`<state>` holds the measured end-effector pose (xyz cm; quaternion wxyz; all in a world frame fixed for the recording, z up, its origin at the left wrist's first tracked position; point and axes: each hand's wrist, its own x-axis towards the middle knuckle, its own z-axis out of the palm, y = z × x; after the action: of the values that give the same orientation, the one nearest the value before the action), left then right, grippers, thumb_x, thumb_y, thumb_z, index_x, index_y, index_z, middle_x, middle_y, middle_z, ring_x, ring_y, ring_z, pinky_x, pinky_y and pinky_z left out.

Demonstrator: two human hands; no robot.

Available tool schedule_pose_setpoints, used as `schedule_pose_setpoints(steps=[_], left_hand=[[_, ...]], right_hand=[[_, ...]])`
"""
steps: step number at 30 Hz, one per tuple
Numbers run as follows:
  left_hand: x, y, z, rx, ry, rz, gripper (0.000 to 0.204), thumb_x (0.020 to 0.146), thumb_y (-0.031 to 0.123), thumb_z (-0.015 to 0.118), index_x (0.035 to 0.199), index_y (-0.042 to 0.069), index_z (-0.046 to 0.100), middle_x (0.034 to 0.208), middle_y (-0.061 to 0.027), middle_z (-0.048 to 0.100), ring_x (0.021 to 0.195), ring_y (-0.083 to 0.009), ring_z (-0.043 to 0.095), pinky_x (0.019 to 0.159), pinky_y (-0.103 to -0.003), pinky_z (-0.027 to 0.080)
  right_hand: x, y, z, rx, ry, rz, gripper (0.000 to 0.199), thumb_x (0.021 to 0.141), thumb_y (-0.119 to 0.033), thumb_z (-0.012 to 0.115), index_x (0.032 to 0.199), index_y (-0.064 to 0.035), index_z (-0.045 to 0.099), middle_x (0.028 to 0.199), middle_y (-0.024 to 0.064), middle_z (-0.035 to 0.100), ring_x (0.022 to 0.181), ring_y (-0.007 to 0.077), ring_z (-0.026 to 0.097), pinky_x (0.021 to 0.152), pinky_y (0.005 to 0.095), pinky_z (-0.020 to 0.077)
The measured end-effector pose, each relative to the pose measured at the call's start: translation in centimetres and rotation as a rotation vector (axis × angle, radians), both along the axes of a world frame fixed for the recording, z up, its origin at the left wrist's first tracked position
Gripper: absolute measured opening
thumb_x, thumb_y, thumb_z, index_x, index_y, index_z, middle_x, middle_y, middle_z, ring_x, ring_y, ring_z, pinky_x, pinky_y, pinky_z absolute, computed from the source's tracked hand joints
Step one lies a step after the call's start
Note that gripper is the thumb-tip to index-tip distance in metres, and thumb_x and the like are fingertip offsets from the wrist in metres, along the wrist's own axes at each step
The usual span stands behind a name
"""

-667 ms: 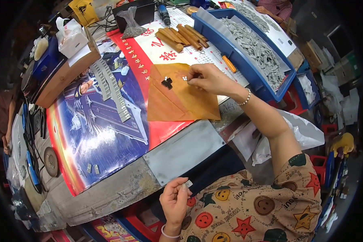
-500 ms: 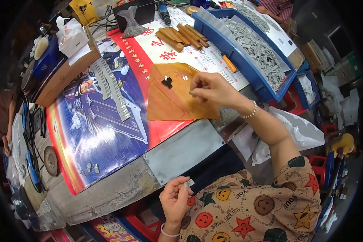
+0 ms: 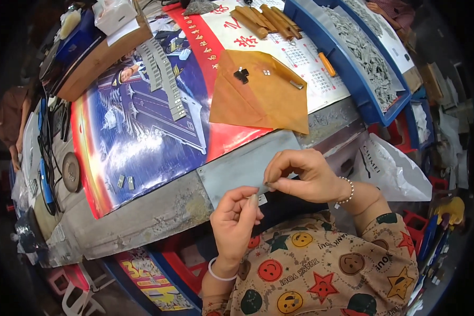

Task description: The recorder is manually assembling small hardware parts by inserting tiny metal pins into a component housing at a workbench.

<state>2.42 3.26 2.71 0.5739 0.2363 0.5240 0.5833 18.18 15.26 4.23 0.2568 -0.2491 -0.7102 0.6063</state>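
My left hand (image 3: 236,220) is raised in front of my chest at the table's front edge and pinches a small grey metal piece (image 3: 262,199) at its fingertips. My right hand (image 3: 304,176) sits right beside it, thumb and forefinger pinched together on a tiny part that is mostly hidden. The fingertips of both hands almost touch. Farther back lies an orange-brown paper sheet (image 3: 260,97) with a small black part (image 3: 241,75) and a few small metal bits (image 3: 296,84) on it.
A colourful poster (image 3: 142,126) covers the table, with a row of grey metal parts (image 3: 163,76) on it. Blue trays of grey parts (image 3: 366,55) stand at the back right beside wooden sticks (image 3: 263,20) and an orange-handled tool (image 3: 326,64). A white plastic bag (image 3: 392,171) hangs at right.
My right hand has left the orange-brown paper and drawn back toward my body. My left hand has risen, and the two hands now meet at the table's front edge.
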Motion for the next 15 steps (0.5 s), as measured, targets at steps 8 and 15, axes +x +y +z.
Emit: schedule_pose_setpoints(steps=[8, 15], left_hand=[[0.3, 0.2, 0.2, -0.01, 0.271, 0.004, 0.019, 0.091, 0.005, 0.06, 0.108, -0.003, 0.061, 0.066, 0.002, 0.059, 0.058, -0.0028, 0.053, 0.053, -0.017, 0.042], [-0.2, 0.9, 0.1, 0.18, 0.848, -0.042, 0.01, 0.086, -0.001, 0.062, 0.096, -0.003, 0.062, 0.062, -0.0022, 0.059, 0.055, -0.0034, 0.055, 0.049, -0.022, 0.045]], right_hand=[[-0.6, 0.5, -0.2, -0.581, 0.017, 0.094, 0.027, 0.087, 0.002, 0.062, 0.111, -0.0005, 0.049, 0.093, 0.0077, 0.063, 0.084, 0.0118, 0.064, 0.073, 0.0233, 0.0518], [-1.3, 0.4, 0.1, -0.346, -0.101, 0.125, 0.027, 0.086, 0.001, 0.057, 0.111, -0.0002, 0.046, 0.084, 0.0073, 0.062, 0.075, 0.0098, 0.062, 0.068, 0.0236, 0.0513]])
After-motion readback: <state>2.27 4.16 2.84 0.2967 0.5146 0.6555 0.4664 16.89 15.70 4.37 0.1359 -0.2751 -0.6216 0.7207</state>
